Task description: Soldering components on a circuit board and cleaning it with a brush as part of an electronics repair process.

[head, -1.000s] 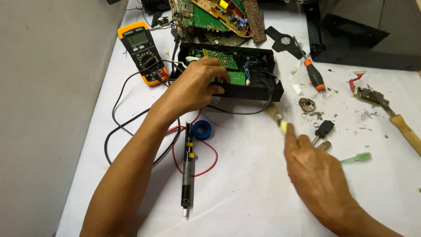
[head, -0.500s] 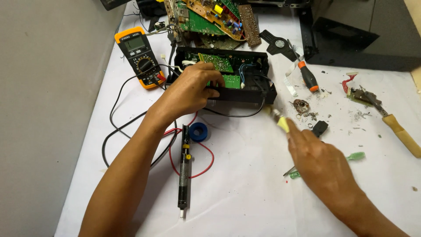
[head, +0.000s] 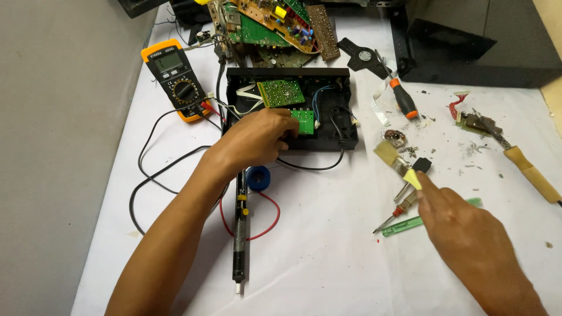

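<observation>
L hand (head: 257, 137) rests curled on the front edge of the open black box (head: 293, 108) at 12 o'clock, fingers pressing on the small green board (head: 303, 122) inside; it pins the box down, not really clenched round anything. R hand (head: 468, 234) at 4 o'clock is loosely open, index finger stretched toward the small brush (head: 398, 162) and the tools lying w/ it, holding nothing; whether the fingertip touches the brush's yellow handle end, can't tell.

To do this well, I'd judge: keep L hand's weight on the box so it doesn't slide on the white sheet (head: 328, 257), keep fingers off the solder side of the board, and pick the tool by its handle, clear of the metal crumbs (head: 468, 153) at 2 o'clock.

Materials: box is matte black plastic, rectangular, w/ two green boards and blue, white & black wires. Orange-cased multimeter (head: 175, 79) at 10 o'clock, rubbery shell, round dial; its red and black leads loop over the sheet. Blue tape roll (head: 259, 178) just below L wrist. Long thin desoldering pump (head: 239, 234) at 6 o'clock, dark metal tube. Green translucent pen-like tool (head: 421, 219) beside R hand. Soldering iron (head: 515, 158) w/ tan handle at 3 o'clock. Orange-and-black screwdriver (head: 404, 102) at 1 o'clock
</observation>
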